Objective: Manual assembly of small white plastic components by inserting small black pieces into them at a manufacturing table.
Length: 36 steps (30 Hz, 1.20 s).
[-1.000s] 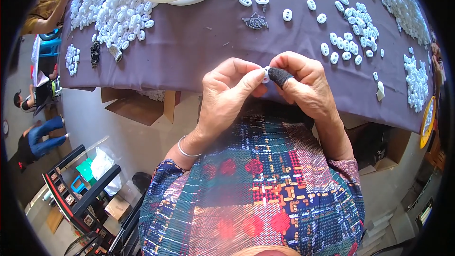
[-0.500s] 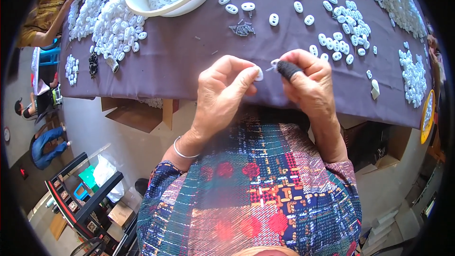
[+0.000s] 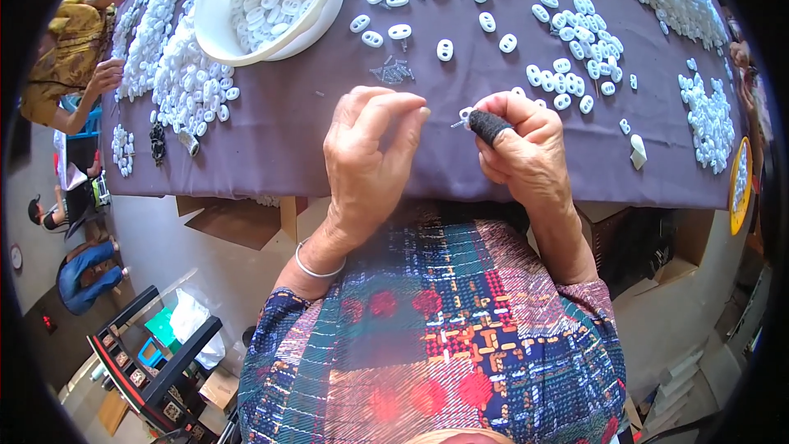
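My left hand (image 3: 367,160) hovers over the near part of the table, thumb and index finger a little apart with nothing visible between them. To its right, my right hand (image 3: 526,144) is closed in a pinch, its thumb wrapped in a black cover. A small white plastic piece (image 3: 465,114) sticks out of that pinch, with a thin metal spring or pin beside it; the fingers hide part of it. Beyond my hands lie a little pile of metal springs (image 3: 392,72) and scattered white oval two-hole pieces (image 3: 445,50).
A white basin (image 3: 330,12) full of oval pieces stands at the far left. Heaps of small white parts (image 3: 193,86) spread along both sides of the dark tablecloth (image 3: 279,131). A yellow tray (image 3: 741,189) sits at the right edge. Another person's hand (image 3: 107,76) is at the left.
The white oval piece between my left thumb and index finger no longer shows there, and those fingers have parted. My right hand keeps its pinch. The view has shifted slightly.
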{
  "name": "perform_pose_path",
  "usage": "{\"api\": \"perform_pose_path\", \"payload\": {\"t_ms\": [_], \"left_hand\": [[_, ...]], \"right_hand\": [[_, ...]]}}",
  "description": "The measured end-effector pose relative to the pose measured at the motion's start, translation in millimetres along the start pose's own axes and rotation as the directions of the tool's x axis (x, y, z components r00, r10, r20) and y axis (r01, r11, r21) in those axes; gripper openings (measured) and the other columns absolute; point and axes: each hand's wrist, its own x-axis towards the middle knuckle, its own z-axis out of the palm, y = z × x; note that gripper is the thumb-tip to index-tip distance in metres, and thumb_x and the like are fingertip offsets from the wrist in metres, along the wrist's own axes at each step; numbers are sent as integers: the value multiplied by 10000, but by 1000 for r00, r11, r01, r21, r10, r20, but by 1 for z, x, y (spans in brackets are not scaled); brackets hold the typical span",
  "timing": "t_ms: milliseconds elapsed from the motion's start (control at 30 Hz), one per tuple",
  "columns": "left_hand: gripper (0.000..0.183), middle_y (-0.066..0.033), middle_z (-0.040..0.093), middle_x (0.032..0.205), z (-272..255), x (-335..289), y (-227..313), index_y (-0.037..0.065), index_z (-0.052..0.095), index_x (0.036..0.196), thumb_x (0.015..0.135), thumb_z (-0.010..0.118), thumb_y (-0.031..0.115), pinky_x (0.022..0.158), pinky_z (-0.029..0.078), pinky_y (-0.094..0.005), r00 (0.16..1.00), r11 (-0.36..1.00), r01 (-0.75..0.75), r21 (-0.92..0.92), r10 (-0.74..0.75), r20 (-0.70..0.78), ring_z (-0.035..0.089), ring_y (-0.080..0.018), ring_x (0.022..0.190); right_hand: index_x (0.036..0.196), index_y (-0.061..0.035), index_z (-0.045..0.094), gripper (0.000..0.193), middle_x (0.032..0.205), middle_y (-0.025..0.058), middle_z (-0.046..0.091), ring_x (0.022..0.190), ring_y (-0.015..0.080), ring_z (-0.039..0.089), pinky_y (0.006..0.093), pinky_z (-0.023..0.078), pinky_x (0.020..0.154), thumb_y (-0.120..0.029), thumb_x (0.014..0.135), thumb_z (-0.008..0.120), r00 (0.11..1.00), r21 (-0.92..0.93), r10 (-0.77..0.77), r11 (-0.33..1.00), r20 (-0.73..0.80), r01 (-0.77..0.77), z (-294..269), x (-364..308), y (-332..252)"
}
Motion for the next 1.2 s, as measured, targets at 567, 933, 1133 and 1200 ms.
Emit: {"api": "perform_pose_path", "payload": {"t_ms": [567, 933, 1133, 1200], "left_hand": [[114, -70, 549, 694, -5, 1, 12, 12, 575, 762, 719, 675, -22, 612, 390, -295, 985, 994, -2, -108, 21, 170, 479, -201, 663], [147, -62, 560, 741, 8, 23, 35, 37, 597, 800, 696, 701, 31, 663, 416, -317, 970, 995, -94, 47, 80, 230, 506, -215, 729], [189, -55, 539, 792, 52, 45, 39, 76, 589, 776, 678, 714, 177, 675, 401, -347, 844, 855, -474, 211, 373, 386, 493, -238, 781], [182, -59, 548, 813, 65, 48, 45, 74, 594, 793, 700, 699, 189, 694, 412, -354, 817, 826, -503, 254, 358, 452, 498, -245, 800]], "right_hand": [[993, -1, 571, 286, 884, -19, 561, 705, -9, 474, 152, 377, 575, 99, 757, 443, 987, -60, -134, 988, 93, 140, 13, -10, 8], [950, 6, 579, 112, 734, 8, 562, 494, 28, 447, 175, 353, 443, 0, 847, 535, 894, -246, -432, 885, -120, 395, -24, -19, -15], [952, 54, 566, 138, 738, 56, 580, 490, 43, 440, 182, 361, 430, -39, 852, 579, 824, -11, -473, 869, -312, 495, -54, -27, -27], [963, 69, 561, 160, 736, 60, 580, 495, 45, 438, 188, 366, 425, -47, 856, 581, 814, -5, -490, 858, -310, 514, -59, -27, -26]]}}
